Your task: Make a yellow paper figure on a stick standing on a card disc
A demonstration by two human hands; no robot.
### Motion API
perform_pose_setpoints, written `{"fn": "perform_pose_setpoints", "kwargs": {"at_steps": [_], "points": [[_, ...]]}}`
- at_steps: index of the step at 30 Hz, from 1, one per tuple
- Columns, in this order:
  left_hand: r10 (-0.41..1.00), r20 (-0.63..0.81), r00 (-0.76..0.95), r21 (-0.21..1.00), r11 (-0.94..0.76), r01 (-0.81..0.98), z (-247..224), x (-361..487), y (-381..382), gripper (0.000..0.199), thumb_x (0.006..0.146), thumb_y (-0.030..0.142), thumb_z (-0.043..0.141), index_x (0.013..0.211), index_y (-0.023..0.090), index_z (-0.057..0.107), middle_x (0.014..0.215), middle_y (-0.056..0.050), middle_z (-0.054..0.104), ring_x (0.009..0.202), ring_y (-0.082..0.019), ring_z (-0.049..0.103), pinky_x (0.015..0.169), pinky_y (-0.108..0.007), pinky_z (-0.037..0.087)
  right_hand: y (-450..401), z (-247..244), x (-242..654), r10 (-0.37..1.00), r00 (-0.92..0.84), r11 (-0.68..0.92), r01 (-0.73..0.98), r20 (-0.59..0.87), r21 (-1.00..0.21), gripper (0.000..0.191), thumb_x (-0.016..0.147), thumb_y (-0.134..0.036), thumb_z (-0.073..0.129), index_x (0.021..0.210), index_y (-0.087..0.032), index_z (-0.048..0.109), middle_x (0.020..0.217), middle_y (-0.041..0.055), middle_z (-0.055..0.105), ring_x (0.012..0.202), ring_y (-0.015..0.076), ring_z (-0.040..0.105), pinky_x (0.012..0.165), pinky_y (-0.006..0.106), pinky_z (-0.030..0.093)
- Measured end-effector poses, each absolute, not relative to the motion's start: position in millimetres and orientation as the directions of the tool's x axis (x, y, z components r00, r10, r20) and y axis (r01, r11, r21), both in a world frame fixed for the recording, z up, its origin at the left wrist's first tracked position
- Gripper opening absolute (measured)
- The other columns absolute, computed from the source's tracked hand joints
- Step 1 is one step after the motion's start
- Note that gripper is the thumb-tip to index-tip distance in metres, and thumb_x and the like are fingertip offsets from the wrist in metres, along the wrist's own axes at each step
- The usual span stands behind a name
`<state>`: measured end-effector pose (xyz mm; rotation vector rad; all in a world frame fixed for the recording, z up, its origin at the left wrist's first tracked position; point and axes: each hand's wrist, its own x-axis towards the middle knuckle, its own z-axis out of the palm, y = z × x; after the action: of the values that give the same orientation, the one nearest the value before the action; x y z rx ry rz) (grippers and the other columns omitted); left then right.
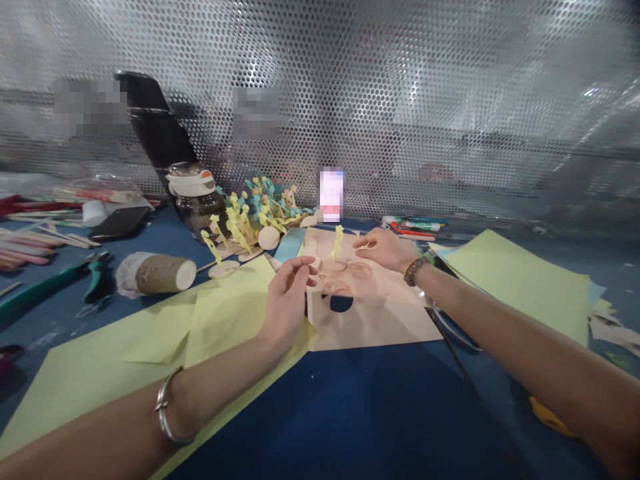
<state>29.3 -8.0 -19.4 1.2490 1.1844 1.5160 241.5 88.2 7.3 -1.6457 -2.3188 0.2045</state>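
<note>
A small yellow paper figure (pixel 339 244) stands upright on a round pinkish base between my two hands. Beneath it lies a pale pink sheet of paper (pixel 390 325) with a dark cut-out hole and curled offcuts on it. My left hand (pixel 290 297) is left of the figure, fingers loosely bent and apart, holding nothing that shows. On the other side, my right hand (pixel 387 252) hovers near the figure with bent fingers slightly apart and nothing visible in them. More yellow and blue paper figures (pixel 243 227) crowd together at the back left, several on round bases.
Yellow paper sheets (pixel 150 327) spread at left, with another stack (pixel 530 280) at right. A roll of brown tape (pixel 165 273), green-handled pliers (pixel 50 287) and a dark jar (pixel 197 200) stand or lie left. Markers (pixel 415 225) lie behind; a lit phone screen (pixel 332 193) leans against the perforated silver backdrop.
</note>
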Motion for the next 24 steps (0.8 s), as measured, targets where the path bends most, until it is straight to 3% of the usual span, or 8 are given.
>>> {"fn": "perform_pose_setpoints", "kwargs": {"at_steps": [6,11,14,18,24], "points": [[0.948,0.316,-0.026,0.947,-0.314,0.067,-9,33,-22,0.015,0.086,0.020,0.048,0.092,0.021,0.062,0.084,0.000,0.062,0.075,-0.013,0.056,0.072,-0.026,0.044,95,2,226,0.919,-0.382,0.395,0.876,0.099,-0.278,0.024,0.091,-0.029,0.056,0.112,-0.017,0.058,0.114,0.0074,0.061,0.094,0.0204,0.062,0.079,0.040,0.052],[0.803,0.357,0.476,0.786,-0.534,0.312,-10,38,-40,0.028,0.085,0.015,0.046,0.109,0.023,0.057,0.095,-0.001,0.065,0.077,-0.013,0.059,0.074,-0.028,0.045,95,-10,209,0.903,-0.418,0.429,0.872,0.095,-0.237,0.024,0.091,-0.029,0.055,0.112,-0.017,0.058,0.115,0.0075,0.060,0.095,0.0207,0.061,0.080,0.041,0.052],[0.676,0.338,0.655,0.668,-0.662,0.339,-13,39,-44,0.036,0.084,0.015,0.047,0.118,0.022,0.052,0.099,-0.002,0.066,0.077,-0.014,0.060,0.074,-0.028,0.046,98,-5,203,0.898,-0.423,0.439,0.878,0.117,-0.189,0.025,0.091,-0.029,0.056,0.112,-0.017,0.058,0.116,0.0076,0.060,0.097,0.0215,0.061,0.082,0.042,0.051],[0.620,0.342,0.706,0.586,-0.728,0.355,-16,37,-43,0.035,0.082,0.013,0.046,0.115,0.019,0.053,0.095,-0.003,0.066,0.078,-0.015,0.061,0.071,-0.026,0.045,109,12,195,0.883,-0.453,0.467,0.873,0.120,-0.141,0.025,0.091,-0.030,0.056,0.112,-0.017,0.059,0.118,0.0078,0.059,0.100,0.0227,0.059,0.084,0.044,0.050],[0.653,0.343,0.675,0.602,-0.705,0.376,-17,35,-42,0.036,0.078,0.012,0.049,0.112,0.019,0.055,0.096,-0.001,0.065,0.067,-0.011,0.060,0.071,-0.023,0.045,109,9,180,0.856,-0.516,0.514,0.843,0.028,-0.158,0.023,0.091,-0.030,0.056,0.109,-0.017,0.060,0.111,0.0064,0.062,0.091,0.0202,0.062,0.077,0.039,0.053]]}}
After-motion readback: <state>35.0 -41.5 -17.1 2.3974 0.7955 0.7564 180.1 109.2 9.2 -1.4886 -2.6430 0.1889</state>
